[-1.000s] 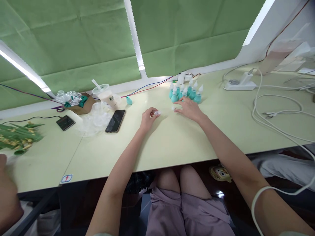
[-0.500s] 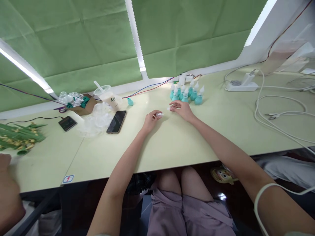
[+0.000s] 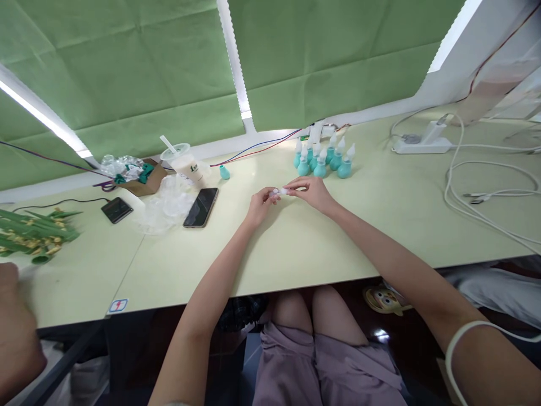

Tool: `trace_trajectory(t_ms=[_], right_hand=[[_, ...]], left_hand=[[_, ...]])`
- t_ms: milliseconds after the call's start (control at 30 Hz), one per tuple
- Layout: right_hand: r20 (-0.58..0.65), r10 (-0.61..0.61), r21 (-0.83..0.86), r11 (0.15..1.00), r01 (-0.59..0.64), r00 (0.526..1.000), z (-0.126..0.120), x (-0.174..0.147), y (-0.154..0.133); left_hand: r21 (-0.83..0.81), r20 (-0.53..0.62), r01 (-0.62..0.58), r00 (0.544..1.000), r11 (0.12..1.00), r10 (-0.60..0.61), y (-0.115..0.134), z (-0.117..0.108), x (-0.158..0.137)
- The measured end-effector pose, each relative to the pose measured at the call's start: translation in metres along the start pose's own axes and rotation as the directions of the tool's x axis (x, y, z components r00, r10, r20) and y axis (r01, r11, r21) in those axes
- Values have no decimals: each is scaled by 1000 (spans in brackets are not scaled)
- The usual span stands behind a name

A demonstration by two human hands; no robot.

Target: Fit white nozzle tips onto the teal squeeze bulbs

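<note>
My left hand (image 3: 257, 206) is pinched around a small clear plastic piece (image 3: 274, 193) above the table. From the other side, my right hand (image 3: 313, 193) grips a small whitish translucent tip (image 3: 284, 192) between thumb and fingers. The two pieces meet end to end, though whether they are joined is too small to tell. Behind my right hand stand several teal squeeze bulbs (image 3: 320, 169) with frosted pointed tips, upright in a group. One teal bulb without a tip (image 3: 224, 172) stands farther left.
Left of my hands lie a phone (image 3: 201, 208), crumpled clear plastic bags (image 3: 167, 206), a drink cup with a straw (image 3: 186, 163) and a cardboard box (image 3: 147, 183) of wrappings. A power strip (image 3: 422, 145) and white cables are at right. Another person's arm (image 3: 19, 332) shows at far left.
My right hand has moved left, bringing the whitish tip against the clear piece in my left hand. Before, a gap lay between them.
</note>
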State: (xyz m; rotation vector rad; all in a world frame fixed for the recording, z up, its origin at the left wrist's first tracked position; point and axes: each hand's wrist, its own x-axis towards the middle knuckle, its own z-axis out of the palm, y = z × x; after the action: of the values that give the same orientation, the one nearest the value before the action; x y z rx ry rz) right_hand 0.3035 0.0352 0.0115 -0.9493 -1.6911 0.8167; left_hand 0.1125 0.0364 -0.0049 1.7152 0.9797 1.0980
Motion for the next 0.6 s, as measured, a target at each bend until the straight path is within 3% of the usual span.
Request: trace_trajectory(t_ms=[167, 367, 600], right_hand=[[-67, -52, -60, 997, 48, 996, 3, -3, -3], [-37, -100, -154, 984, 93, 994, 4, -3, 3], [-22, -75, -77, 994, 73, 997, 3, -5, 0]], left_hand=[[121, -32, -35, 999, 992, 39, 4, 3, -5], [292, -19, -122, 991, 949, 133, 5, 6, -9], [344, -41, -166, 981, 924, 191, 3, 13, -14]])
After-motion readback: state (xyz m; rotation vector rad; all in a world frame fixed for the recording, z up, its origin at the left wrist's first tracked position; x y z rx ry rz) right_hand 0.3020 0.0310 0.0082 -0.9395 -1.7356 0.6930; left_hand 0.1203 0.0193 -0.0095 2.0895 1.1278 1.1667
